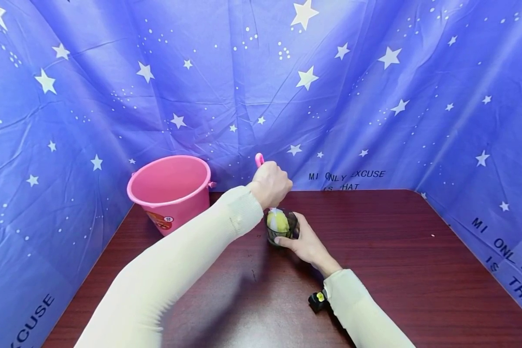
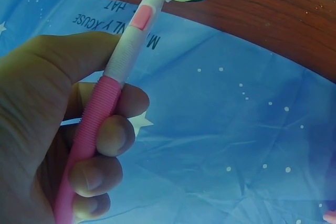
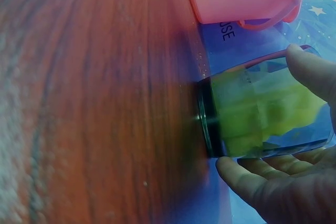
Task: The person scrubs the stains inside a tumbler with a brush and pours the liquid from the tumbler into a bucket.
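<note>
My left hand [image 1: 270,184] grips the pink and white handle of a sponge cup brush [image 2: 100,103], fingers and thumb wrapped round it in the left wrist view. The brush's yellow sponge head [image 1: 278,221] is down inside a dark see-through glass [image 1: 271,238]. Around the side of that glass curls my right hand [image 1: 306,244], thumb on the near side in the head view. The right wrist view shows the glass [image 3: 262,108] with its thick base at the tabletop and the yellow sponge showing through its wall.
Left of the glass stands a pink bucket [image 1: 178,198] with a sticker on its side. A dark reddish wooden table [image 1: 374,270] lies below. Blue star-printed cloth [image 1: 243,72] hangs behind and at both sides. A black device [image 1: 317,300] sits at my right wrist.
</note>
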Motion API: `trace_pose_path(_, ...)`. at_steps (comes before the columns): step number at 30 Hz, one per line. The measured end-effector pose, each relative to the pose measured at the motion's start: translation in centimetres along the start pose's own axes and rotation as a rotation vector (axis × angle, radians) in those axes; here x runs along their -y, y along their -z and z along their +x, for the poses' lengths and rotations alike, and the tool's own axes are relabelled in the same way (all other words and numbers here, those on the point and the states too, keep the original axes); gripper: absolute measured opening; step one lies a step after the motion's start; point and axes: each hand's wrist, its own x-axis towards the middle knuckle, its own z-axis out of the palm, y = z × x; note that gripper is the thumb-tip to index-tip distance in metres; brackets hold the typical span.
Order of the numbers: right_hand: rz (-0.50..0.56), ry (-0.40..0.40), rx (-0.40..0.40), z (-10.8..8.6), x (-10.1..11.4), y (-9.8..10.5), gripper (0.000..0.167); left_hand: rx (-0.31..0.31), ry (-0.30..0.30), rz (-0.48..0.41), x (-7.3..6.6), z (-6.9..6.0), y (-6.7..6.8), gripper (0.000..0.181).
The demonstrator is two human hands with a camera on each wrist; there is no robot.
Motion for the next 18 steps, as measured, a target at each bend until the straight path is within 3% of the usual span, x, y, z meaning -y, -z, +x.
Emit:
trace_pose_path(14, -0.006, -0.005, 0.006, 0.0, 0.0, 0.0, 0.078, -0.003, -0.004, -0.032, 0.0, -0.7, 0.0, 0.016)
trace_pose_path(18, -0.007, -0.005, 0.009, -0.4, 1.1, 0.1, 0.077, -0.02, -0.003, -0.039, 0.1, -0.8, 0.0, 0.015)
